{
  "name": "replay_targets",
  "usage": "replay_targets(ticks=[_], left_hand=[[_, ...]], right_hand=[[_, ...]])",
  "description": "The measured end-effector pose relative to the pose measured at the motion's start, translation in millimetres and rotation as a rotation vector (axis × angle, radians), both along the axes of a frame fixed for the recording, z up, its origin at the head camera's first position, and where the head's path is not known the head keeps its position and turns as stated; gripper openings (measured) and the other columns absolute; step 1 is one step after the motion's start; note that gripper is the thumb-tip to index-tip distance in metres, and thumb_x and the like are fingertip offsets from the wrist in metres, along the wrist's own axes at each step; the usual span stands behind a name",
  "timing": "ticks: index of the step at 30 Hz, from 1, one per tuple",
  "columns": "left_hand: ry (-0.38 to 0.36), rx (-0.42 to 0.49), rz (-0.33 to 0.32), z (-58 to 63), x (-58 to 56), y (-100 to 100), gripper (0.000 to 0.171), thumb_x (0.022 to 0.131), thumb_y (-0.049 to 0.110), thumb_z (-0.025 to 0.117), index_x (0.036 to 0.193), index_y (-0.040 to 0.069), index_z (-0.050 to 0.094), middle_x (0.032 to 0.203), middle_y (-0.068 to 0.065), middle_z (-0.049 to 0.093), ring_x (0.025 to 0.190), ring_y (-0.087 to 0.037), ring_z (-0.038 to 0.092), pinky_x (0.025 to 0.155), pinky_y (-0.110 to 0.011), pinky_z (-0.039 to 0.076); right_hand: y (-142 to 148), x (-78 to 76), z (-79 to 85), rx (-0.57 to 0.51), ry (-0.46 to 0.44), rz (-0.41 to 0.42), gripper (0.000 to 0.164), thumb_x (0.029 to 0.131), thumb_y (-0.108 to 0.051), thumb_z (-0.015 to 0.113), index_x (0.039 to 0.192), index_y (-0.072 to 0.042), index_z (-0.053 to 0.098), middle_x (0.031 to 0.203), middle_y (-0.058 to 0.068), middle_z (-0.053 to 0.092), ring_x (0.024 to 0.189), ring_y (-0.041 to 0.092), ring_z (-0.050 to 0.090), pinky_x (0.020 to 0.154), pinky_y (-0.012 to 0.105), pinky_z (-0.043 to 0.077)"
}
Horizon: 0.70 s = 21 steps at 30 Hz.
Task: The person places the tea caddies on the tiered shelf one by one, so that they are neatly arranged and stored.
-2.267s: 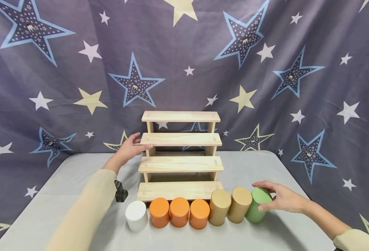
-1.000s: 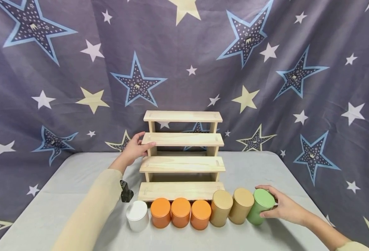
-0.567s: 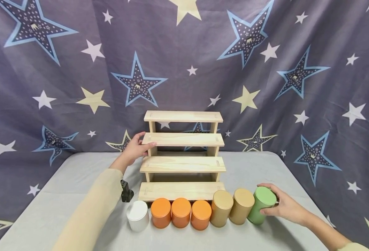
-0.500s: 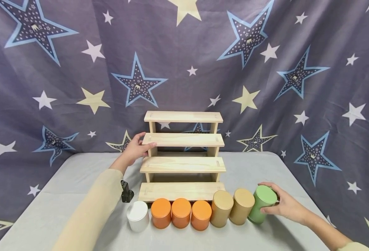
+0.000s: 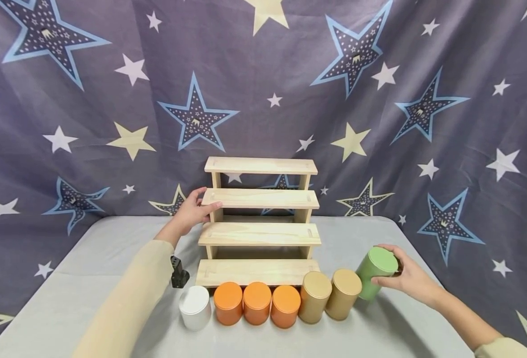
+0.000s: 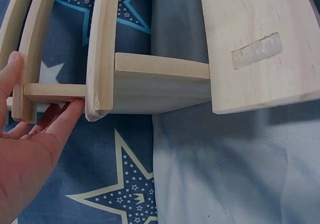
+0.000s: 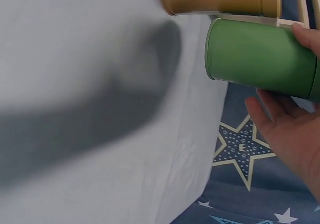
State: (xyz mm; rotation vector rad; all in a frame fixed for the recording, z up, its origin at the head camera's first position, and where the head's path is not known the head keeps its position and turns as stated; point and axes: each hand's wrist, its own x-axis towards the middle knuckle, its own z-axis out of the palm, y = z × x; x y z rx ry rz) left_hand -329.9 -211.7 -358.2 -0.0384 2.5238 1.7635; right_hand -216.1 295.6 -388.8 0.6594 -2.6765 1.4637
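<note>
A pale grey desk (image 5: 348,238), its surface smooth and its far corners rounded, stands before a dark purple-grey cloth (image 5: 254,54) that hangs as a backdrop. The cloth is printed with white and cream stars and with larger blue-edged, dotted ones; soft vertical folds run down it, and on the right it angles forward past the desk's side. On the desk, near the backdrop, stands a wooden rack (image 5: 261,232) of four stepped boards, through whose gaps the printed stars show. The left hand (image 5: 189,214) grips the left end of the second-highest board, thumb on the front and fingers reaching behind.

Along the front of the rack runs a row of upright lidded canisters: a white canister (image 5: 195,308) at the left, set slightly apart, then three orange canisters (image 5: 257,303) and two taller gold canisters (image 5: 314,298). Just beyond the right end of this row is a green canister (image 5: 377,266), grasped by the right hand (image 5: 408,278) between thumb and fingers; it is tilted and appears raised off the desk. In the right wrist view, a broad, blurred shadow (image 7: 120,109) crosses the surface.
</note>
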Motion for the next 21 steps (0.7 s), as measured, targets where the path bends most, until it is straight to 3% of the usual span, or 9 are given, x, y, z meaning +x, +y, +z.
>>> replay_targets(ticks=[10,18,21], left_hand=[[0.012,-0.008,-0.004,1.8,1.3,-2,0.090,0.089,0.032,0.064,0.151,0.010,0.002,0.145,-0.027,0.031,0.127,-0.040,0.044,0.100,-0.050,0.045],[0.008,-0.022,-0.003,2.4,2.0,-1,0.091,0.089,0.033,0.064,0.151,0.010,0.002,0.146,-0.027,0.028,0.127,-0.041,0.044,0.099,-0.050,0.046],[0.005,-0.016,-0.009,2.4,1.7,1,0.090,0.089,0.033,0.064,0.151,0.010,0.002,0.147,-0.027,0.028,0.127,-0.041,0.043,0.100,-0.050,0.045]], right_hand=[[-4,-8.6,26.6,0.070,0.025,-0.110,0.072,0.081,-0.015,0.074,0.141,-0.008,0.034,0.105,-0.011,0.057,0.089,-0.003,0.059,0.071,0.022,0.054],[-10,-16.7,38.9,0.066,0.059,-0.137,0.069,0.083,-0.017,0.072,0.141,-0.008,0.035,0.108,-0.016,0.053,0.092,-0.007,0.056,0.075,0.017,0.053],[-13,-19.2,44.3,0.064,0.064,-0.135,0.069,0.084,-0.017,0.072,0.141,-0.008,0.035,0.112,-0.011,0.053,0.093,-0.007,0.056,0.076,0.016,0.052]])
